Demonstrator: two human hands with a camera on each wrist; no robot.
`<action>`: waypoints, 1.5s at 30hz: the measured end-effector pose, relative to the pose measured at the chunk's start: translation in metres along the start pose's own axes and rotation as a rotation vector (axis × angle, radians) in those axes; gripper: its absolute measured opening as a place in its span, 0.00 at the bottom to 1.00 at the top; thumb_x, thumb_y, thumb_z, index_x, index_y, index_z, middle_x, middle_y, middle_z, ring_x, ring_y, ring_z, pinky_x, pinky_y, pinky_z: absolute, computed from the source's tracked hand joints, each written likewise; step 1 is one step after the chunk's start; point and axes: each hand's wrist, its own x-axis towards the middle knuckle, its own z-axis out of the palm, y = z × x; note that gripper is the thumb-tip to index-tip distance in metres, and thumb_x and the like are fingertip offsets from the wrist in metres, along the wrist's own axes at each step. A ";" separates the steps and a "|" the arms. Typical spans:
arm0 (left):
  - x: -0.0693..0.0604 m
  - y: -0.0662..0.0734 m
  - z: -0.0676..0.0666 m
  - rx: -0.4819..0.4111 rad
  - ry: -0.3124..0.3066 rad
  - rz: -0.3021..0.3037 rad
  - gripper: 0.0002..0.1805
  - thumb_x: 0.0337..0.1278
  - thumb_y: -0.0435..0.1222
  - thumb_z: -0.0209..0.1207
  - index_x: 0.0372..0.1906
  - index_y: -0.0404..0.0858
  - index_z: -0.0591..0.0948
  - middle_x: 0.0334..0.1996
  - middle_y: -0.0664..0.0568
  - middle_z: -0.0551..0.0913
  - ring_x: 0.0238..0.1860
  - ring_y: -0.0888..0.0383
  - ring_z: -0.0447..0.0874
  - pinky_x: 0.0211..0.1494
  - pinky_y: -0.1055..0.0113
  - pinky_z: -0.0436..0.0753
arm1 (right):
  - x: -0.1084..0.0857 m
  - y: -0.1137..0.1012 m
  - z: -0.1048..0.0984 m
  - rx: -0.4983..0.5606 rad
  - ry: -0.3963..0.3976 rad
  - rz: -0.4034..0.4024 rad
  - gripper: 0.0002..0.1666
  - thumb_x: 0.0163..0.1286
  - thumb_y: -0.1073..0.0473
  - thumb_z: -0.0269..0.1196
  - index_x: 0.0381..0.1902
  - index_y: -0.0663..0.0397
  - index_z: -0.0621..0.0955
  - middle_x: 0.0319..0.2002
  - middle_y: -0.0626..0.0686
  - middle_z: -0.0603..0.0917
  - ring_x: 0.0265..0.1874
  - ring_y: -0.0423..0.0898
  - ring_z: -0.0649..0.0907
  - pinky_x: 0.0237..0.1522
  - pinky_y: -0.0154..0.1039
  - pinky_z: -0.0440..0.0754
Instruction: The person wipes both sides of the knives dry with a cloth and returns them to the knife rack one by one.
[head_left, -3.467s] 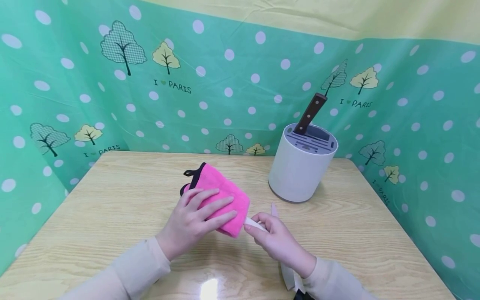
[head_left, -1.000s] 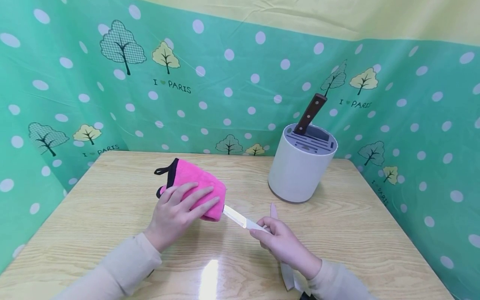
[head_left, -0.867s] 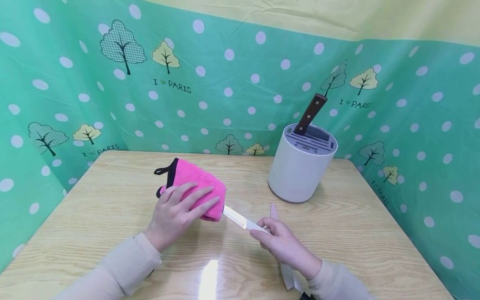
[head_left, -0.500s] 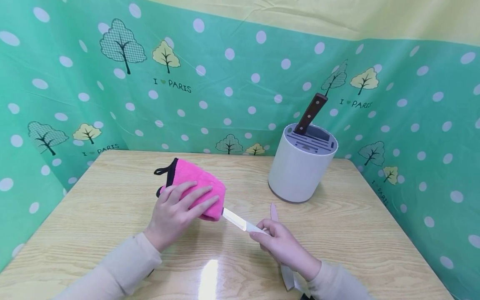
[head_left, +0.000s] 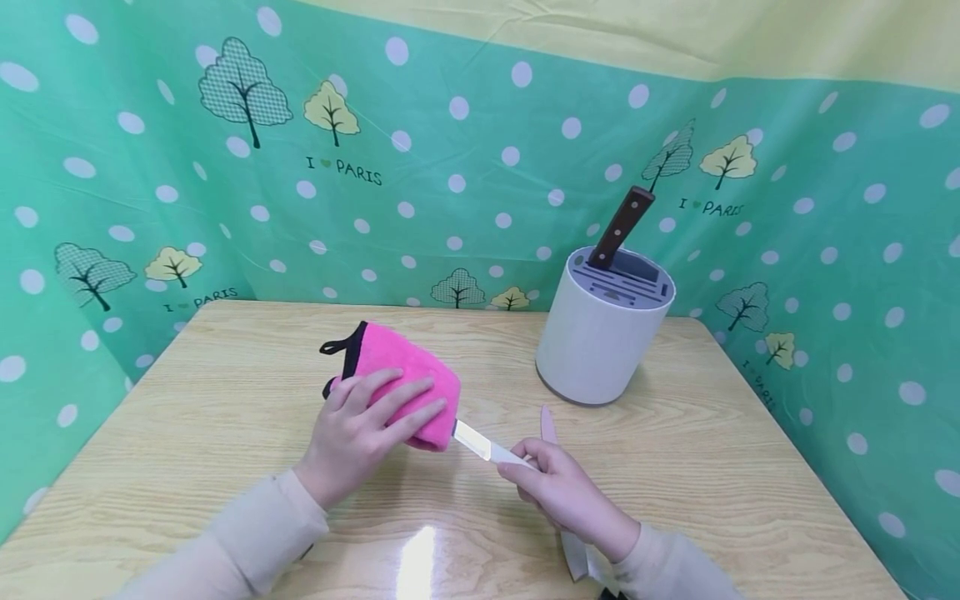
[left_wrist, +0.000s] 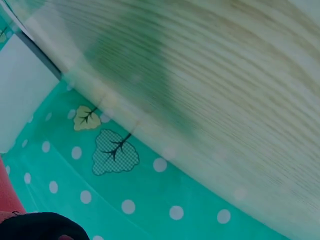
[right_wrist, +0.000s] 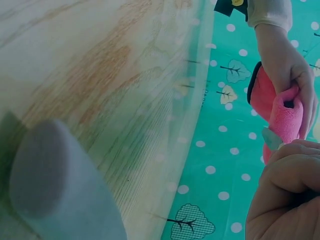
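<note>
My left hand point(head_left: 356, 442) holds a folded pink cloth point(head_left: 408, 375) with black trim and a black loop, its fingers laid over the top. The cloth is folded around the blade of a knife point(head_left: 472, 439), so the tip is hidden. My right hand point(head_left: 558, 483) grips the knife's white handle; a short stretch of bright blade shows between cloth and handle. In the right wrist view, thumb and fingers of the left hand point(right_wrist: 290, 65) pinch the rolled cloth point(right_wrist: 286, 120), and the curled right hand point(right_wrist: 290, 190) is at the lower right.
A white round knife block point(head_left: 600, 342) stands at the back right, with a brown-handled knife point(head_left: 622, 225) in it. Under my right wrist lies another pale blade point(head_left: 548, 423), partly hidden. The wooden table point(head_left: 247, 375) ends at a green dotted curtain point(head_left: 420, 217).
Since the oldest frame, the left hand and cloth have moved left along the blade, baring part of it. In the last half second they have slid slightly back right, toward the handle.
</note>
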 end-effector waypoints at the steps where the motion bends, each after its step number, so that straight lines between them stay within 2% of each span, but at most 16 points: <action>1: 0.000 0.001 0.000 0.000 0.001 0.003 0.20 0.68 0.31 0.49 0.50 0.52 0.86 0.49 0.56 0.86 0.50 0.48 0.78 0.44 0.55 0.71 | 0.000 0.000 0.000 0.002 0.001 -0.002 0.14 0.73 0.57 0.58 0.41 0.65 0.73 0.13 0.42 0.63 0.08 0.33 0.58 0.10 0.27 0.54; 14: 0.003 0.012 0.001 -0.003 0.014 0.047 0.19 0.71 0.32 0.48 0.49 0.53 0.87 0.49 0.56 0.86 0.50 0.48 0.79 0.46 0.56 0.74 | 0.001 -0.003 0.004 -0.004 0.001 -0.017 0.14 0.72 0.58 0.58 0.40 0.67 0.73 0.13 0.41 0.62 0.09 0.32 0.58 0.11 0.26 0.55; 22: 0.004 0.020 0.003 -0.008 -0.003 0.062 0.19 0.74 0.34 0.46 0.50 0.54 0.86 0.50 0.57 0.86 0.51 0.49 0.79 0.47 0.57 0.74 | 0.002 -0.004 0.005 0.003 -0.006 -0.006 0.14 0.73 0.57 0.57 0.40 0.66 0.72 0.13 0.41 0.62 0.08 0.32 0.57 0.10 0.26 0.55; 34: 0.010 0.029 0.004 -0.023 0.033 0.092 0.18 0.71 0.33 0.48 0.48 0.55 0.86 0.49 0.57 0.86 0.49 0.50 0.79 0.48 0.57 0.73 | 0.002 -0.007 0.006 0.004 -0.016 0.008 0.15 0.73 0.56 0.58 0.42 0.65 0.73 0.12 0.41 0.62 0.07 0.32 0.57 0.09 0.27 0.54; 45: 0.007 0.029 0.003 -0.041 0.001 0.070 0.19 0.72 0.34 0.47 0.50 0.56 0.86 0.50 0.58 0.86 0.50 0.49 0.79 0.50 0.56 0.73 | 0.002 -0.007 0.005 0.013 -0.024 0.012 0.15 0.73 0.55 0.57 0.43 0.64 0.73 0.12 0.41 0.62 0.07 0.33 0.56 0.09 0.27 0.53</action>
